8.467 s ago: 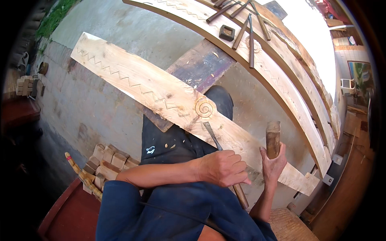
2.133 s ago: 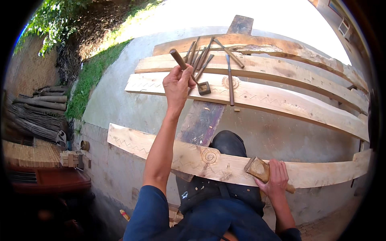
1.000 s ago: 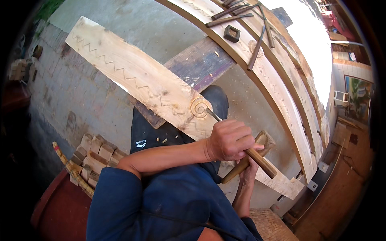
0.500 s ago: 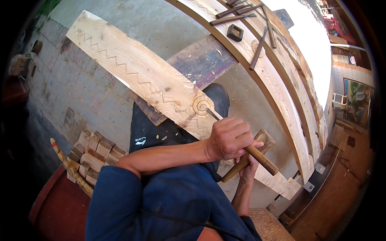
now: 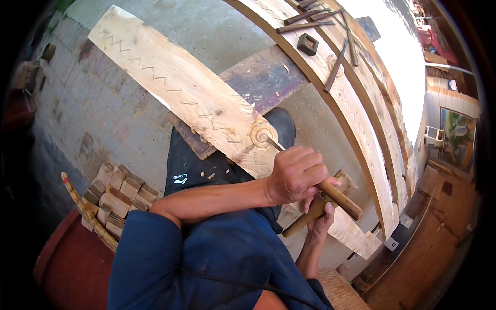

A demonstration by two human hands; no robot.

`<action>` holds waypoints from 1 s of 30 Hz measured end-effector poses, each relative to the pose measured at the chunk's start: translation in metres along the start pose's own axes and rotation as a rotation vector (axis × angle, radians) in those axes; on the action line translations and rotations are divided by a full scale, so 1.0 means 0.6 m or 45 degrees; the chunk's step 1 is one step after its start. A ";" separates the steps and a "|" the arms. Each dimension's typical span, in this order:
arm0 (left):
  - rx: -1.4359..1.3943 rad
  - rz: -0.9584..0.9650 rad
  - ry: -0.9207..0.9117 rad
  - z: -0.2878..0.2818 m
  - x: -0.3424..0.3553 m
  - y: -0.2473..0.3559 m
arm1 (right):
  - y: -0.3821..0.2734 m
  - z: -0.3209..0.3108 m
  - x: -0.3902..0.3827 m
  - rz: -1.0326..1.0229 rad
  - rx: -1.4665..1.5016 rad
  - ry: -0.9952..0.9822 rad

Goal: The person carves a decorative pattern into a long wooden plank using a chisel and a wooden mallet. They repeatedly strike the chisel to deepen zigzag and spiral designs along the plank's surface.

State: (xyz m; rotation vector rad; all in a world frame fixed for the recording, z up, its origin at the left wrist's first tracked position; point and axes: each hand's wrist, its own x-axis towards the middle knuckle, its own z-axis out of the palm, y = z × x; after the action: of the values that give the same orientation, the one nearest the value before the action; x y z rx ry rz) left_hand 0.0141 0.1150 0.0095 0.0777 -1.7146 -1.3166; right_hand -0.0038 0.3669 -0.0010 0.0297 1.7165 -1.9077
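A long pale board (image 5: pixel 170 82) lies slantwise across my knees, with a zigzag line cut along it and a carved spiral (image 5: pixel 262 135) near my lap. My left hand (image 5: pixel 295 175) is closed round a gouge (image 5: pixel 343 200); its steel blade reaches the spiral, and the wooden handle sticks out behind my fist toward the right. Just below and behind that fist, my right hand (image 5: pixel 321 219) grips a wooden mallet (image 5: pixel 299 222). The mallet's blocky head (image 5: pixel 345 181) points up and away, partly hidden behind the gouge handle.
Curved planks (image 5: pixel 356 108) stand at the right, bearing several carving tools (image 5: pixel 305 27) and a small dark square block (image 5: pixel 307 44). A dark, worn plank (image 5: pixel 268 77) crosses under the board. Stacked wood blocks (image 5: pixel 121 194) and a red surface (image 5: pixel 77 253) are at the left.
The whole view has shifted slightly. My right hand has turned a little on the mallet, and its thumb shows more. My left hand still holds the gouge at the spiral.
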 end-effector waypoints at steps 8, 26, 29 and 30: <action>0.026 -0.130 0.125 0.005 0.022 -0.006 | -0.176 0.078 0.003 -0.422 -0.176 -0.029; 0.028 -0.133 0.137 -0.001 0.018 -0.004 | -0.288 0.150 0.006 -1.240 -1.920 0.477; -0.008 -0.136 0.094 -0.001 0.015 0.004 | -0.291 0.141 0.006 -1.199 -1.885 0.482; -0.014 -0.149 0.107 -0.001 0.016 0.007 | -0.296 0.111 -0.005 -1.266 -1.953 0.537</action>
State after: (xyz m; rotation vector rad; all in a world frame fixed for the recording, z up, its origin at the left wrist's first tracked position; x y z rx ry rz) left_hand 0.0112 0.1108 0.0190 0.2268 -1.6524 -1.3888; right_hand -0.0526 0.3094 0.1733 -1.2209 3.3988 -0.4420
